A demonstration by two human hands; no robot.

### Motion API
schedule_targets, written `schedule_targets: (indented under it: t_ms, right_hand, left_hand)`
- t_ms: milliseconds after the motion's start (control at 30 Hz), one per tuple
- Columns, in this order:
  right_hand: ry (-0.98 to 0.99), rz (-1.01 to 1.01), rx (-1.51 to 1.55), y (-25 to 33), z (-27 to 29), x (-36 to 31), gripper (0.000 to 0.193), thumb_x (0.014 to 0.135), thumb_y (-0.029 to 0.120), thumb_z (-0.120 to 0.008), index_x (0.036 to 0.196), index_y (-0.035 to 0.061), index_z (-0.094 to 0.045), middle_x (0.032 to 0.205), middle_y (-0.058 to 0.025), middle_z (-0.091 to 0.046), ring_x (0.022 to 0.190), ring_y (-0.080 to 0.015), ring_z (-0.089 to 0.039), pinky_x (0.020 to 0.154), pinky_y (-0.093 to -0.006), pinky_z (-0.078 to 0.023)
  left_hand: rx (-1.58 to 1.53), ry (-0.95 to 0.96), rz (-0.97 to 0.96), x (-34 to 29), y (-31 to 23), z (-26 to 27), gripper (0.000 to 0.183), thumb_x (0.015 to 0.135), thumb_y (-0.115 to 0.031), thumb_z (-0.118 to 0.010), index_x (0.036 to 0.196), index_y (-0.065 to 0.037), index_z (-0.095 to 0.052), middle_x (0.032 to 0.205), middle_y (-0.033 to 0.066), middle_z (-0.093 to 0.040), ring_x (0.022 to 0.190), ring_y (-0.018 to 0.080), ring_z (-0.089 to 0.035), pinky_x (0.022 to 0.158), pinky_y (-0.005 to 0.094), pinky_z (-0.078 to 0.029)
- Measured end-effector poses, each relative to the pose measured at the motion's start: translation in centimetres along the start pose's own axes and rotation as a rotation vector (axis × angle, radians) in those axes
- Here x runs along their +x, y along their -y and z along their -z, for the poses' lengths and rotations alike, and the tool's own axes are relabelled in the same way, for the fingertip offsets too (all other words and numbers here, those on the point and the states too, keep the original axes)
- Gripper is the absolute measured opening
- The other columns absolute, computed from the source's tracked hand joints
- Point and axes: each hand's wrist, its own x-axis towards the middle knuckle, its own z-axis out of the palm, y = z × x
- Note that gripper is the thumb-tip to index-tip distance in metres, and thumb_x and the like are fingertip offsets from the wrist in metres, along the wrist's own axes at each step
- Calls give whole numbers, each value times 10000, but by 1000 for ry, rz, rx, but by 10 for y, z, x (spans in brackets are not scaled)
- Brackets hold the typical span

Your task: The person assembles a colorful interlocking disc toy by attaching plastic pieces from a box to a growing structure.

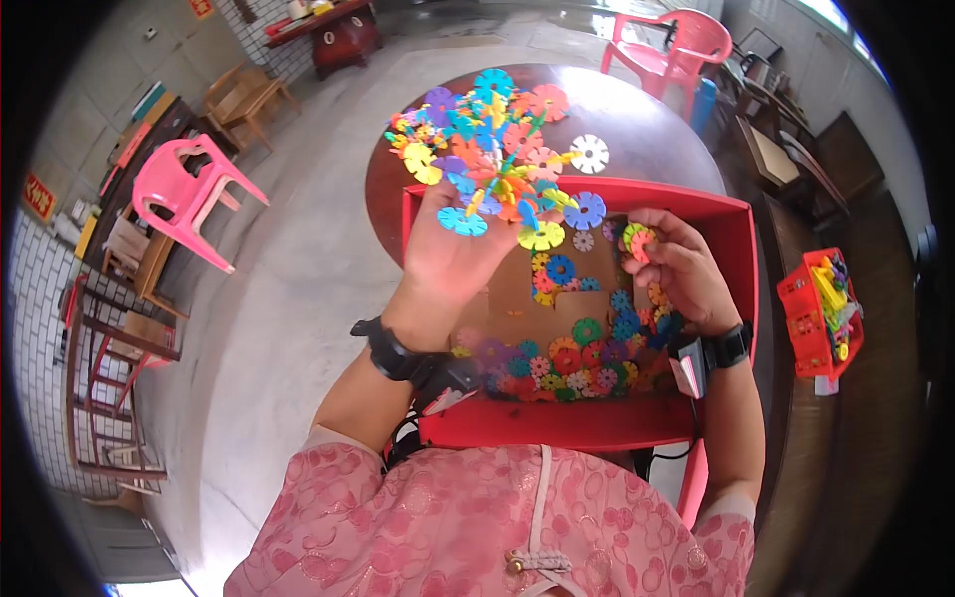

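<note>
My left hand is closed round the underside of a many-coloured cluster of interlocking snowflake discs, raised over the far left part of a red box. Its discs stick out in all directions, with a white one at the right. At the box's right side, my right hand pinches a small pair of notched discs, one yellow-green and one coral pink. Loose snowflake discs of several colours and sizes lie in the box, mostly along its near side, on brown cardboard.
A round dark table stands beyond the box. To the right, a red basket holds yellow and other coloured things. Pink plastic chairs stand at the left and far right. Wooden furniture lines both sides.
</note>
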Motion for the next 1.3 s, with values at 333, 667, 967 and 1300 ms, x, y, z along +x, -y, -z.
schedule_targets:
  t_ms: [333,667,967,1300]
  right_hand:
    - [-10,30,-32,2,-14,1,324,922,17,-528,1243,-26,-511,965,-67,-605,776,-136,-665,592,-213,-559]
    - [-64,78,-88,12,-27,-5,149,958,219,-565,924,74,-555,734,1,-573,512,-47,-532,436,-173,-434]
    - [-89,175,-251,70,-33,3,172,960,267,-552,939,98,-572,678,8,-543,484,-60,-502,419,-188,-378]
    - [-178,133,119,47,-3,40,170,983,200,-479,1013,43,-535,784,-47,-607,542,-98,-571,411,-202,-448]
  left_hand:
    - [-278,11,129,-6,7,-6,489,956,-215,-392,1377,32,-358,1457,252,-336,1351,441,-309,1121,612,-212]
    - [-188,51,142,0,10,-10,577,952,-514,-403,1360,-109,-443,1387,170,-455,1239,355,-460,1018,552,-357]
    - [89,20,78,34,-8,-44,750,903,-663,-406,1375,-80,-416,1297,119,-537,1223,289,-500,1013,492,-398]
    - [39,-79,215,91,39,-48,591,967,-522,-322,1238,-40,-530,1173,129,-622,1107,259,-583,941,427,-459]
